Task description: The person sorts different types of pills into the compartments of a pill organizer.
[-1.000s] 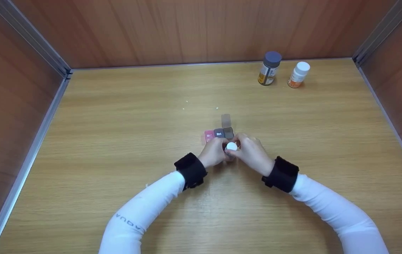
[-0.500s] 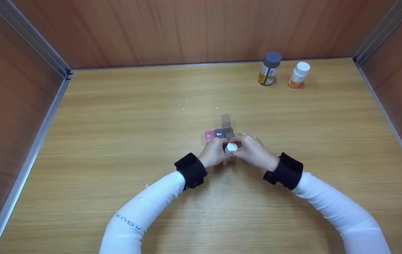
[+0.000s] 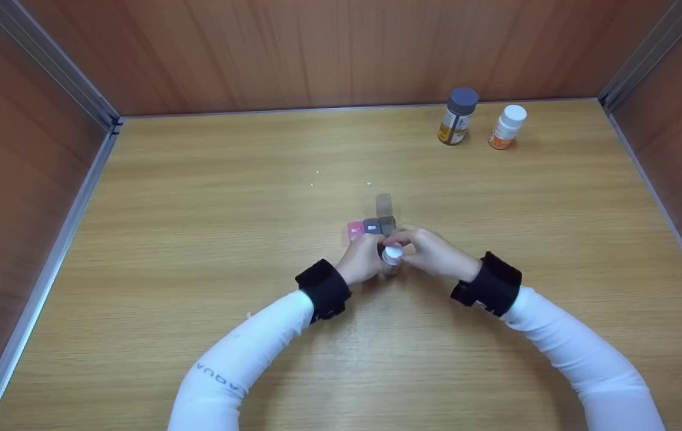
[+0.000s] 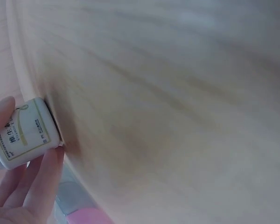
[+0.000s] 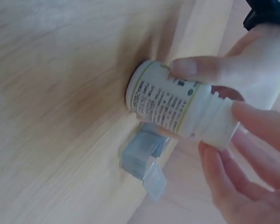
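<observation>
A small white vitamin bottle [image 5: 161, 100] with a printed label stands upright on the table. My left hand [image 3: 362, 260] grips its body, thumb on one side and fingers on the other. At the top, my right hand [image 3: 434, 254] pinches the white cap [image 5: 221, 130] between thumb and fingers. Screw threads show below the cap in the right wrist view. Just beyond the hands lies a pill organizer [image 3: 371, 226] with pink, grey and brown compartments, partly hidden by the left hand. A brownish see-through lid [image 3: 383, 205] on it is flipped up.
Toward the back right stand a dark-capped bottle [image 3: 457, 117] and a white bottle with an orange label [image 3: 507, 127]. Several tiny white bits [image 3: 368, 184] lie on the table beyond the organizer. Wood-patterned panels [image 3: 341, 54] wall the table at the back and sides.
My right wrist has swung outward and slightly away from me, with the fingers still at the cap. The cap has shifted a little toward me. My left hand has stayed in place.
</observation>
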The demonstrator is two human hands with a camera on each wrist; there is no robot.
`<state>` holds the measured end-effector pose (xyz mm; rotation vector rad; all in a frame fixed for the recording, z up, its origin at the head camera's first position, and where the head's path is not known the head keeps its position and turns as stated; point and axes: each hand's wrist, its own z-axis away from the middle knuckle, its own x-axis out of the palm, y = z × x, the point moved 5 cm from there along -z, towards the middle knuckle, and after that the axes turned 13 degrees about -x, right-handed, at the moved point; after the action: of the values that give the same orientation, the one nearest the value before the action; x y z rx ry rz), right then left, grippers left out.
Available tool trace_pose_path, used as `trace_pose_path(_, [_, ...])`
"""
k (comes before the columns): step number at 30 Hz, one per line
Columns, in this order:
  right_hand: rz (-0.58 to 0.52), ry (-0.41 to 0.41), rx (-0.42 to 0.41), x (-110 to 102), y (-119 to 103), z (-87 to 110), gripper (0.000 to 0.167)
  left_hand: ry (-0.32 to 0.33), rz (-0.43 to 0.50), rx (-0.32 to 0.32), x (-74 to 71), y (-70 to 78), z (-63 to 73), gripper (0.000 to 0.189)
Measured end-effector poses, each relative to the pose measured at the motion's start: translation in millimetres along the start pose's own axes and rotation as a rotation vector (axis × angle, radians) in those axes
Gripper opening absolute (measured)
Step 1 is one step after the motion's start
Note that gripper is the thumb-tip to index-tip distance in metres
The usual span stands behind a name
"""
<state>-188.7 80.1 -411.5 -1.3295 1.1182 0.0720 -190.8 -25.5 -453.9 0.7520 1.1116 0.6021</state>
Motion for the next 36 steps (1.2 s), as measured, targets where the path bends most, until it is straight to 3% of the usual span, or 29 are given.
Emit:
trace_pose_path(5, [0.003,0.022,0.03,0.7,2.9,2.4,0.032,-0.003,-0.015,0.02,0.7,0.4,-0.5,0.03])
trace_pose_path(11, [0.192,0.153,0.042,3.8,0.6,3.2,0.028,0.026,-0.094,0.041,1.0,2.0,-2.9,0.027])
trace_pose_path(15, [0.252,0.174,0.051,5.4,-2.2,1.7,0.027,0.028,-0.086,0.045,1.1,2.1,-3.3,0.025])
trace_pose_path(32, [0.229,-0.018,-0.035,2.7,-8.4,-3.1,0.027,0.011,-0.082,0.025,0.4,1.3,-2.4,0.029])
trace_pose_path(36, [0.211,-0.052,-0.105,0.1,-9.9,-4.4,0.026,0.007,-0.065,0.006,-0.3,1.7,-1.2,0.026])
